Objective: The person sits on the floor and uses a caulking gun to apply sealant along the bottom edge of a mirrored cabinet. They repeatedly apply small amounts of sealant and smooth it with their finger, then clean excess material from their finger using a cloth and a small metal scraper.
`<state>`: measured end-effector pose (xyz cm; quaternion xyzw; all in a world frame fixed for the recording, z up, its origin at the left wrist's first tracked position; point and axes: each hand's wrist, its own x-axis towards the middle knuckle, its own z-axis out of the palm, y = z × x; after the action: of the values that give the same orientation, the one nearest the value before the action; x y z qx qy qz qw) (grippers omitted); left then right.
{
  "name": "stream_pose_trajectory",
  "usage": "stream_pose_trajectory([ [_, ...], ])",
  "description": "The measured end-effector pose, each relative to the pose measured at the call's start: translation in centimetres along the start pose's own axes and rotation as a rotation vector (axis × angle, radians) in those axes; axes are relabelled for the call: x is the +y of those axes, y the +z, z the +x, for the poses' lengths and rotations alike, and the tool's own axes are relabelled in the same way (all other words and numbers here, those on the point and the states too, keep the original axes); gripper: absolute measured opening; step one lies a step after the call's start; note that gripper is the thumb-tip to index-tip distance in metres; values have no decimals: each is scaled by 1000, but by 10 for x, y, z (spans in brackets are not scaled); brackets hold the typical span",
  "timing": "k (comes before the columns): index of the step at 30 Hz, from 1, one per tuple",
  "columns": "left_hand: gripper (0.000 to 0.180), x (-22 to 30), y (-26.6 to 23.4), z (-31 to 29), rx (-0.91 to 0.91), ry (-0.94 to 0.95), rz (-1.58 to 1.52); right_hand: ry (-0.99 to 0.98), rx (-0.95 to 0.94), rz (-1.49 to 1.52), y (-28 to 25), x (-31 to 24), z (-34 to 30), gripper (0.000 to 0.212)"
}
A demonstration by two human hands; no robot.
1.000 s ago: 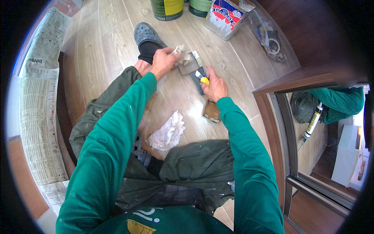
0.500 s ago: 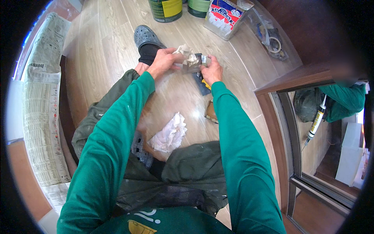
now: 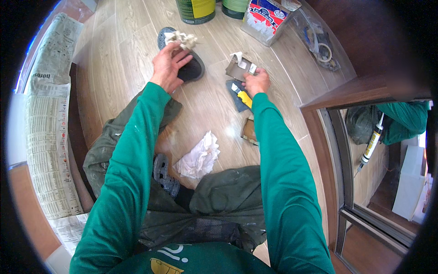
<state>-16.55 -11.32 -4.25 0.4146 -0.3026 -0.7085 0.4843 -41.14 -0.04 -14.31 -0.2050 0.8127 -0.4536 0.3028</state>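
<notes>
My left hand (image 3: 169, 68) is over the grey clog (image 3: 165, 33), pinching a crumpled cream paper wad (image 3: 183, 40) at its fingertips; some of its fingers are spread. The right hand (image 3: 257, 82) grips the edge of a small open cardboard box (image 3: 237, 71), with a bit of white paper at its far rim. Just below that box, a yellow utility knife (image 3: 243, 97) lies on a dark flat piece (image 3: 236, 104). Close to my right forearm sits another small brown box piece (image 3: 249, 130). A crumpled white paper (image 3: 199, 155) rests on the floor between my legs.
Two green tubs (image 3: 196, 11) and a square metal can (image 3: 265, 23) stand at the far side. A clear bag (image 3: 319, 43) with tape lies far right. A sealant tube (image 3: 372, 144) shows beside the glossy cabinet panel at right. Newspaper (image 3: 50, 150) covers a ledge at left.
My left hand has moved left and away from the box, carrying the paper wad. The right hand has shifted slightly right with the box, and the yellow knife now shows more fully.
</notes>
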Motion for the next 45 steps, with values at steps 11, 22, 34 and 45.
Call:
stream_pose_trajectory([
  [11, 37, 30, -17, -49, -110, -16, 265, -138, 89, -292, -42, 0, -12, 74],
  [22, 62, 34, 39, -137, -387, 204, 535, -339, -545, 81, -140, -104, -139, 69],
  [34, 102, 77, 40, -241, -694, 620, 778, -363, -602, 426, -149, -152, -261, 83],
  [45, 108, 105, 16, -238, -740, 439, 255, -529, -542, 337, -146, -187, -298, 82],
])
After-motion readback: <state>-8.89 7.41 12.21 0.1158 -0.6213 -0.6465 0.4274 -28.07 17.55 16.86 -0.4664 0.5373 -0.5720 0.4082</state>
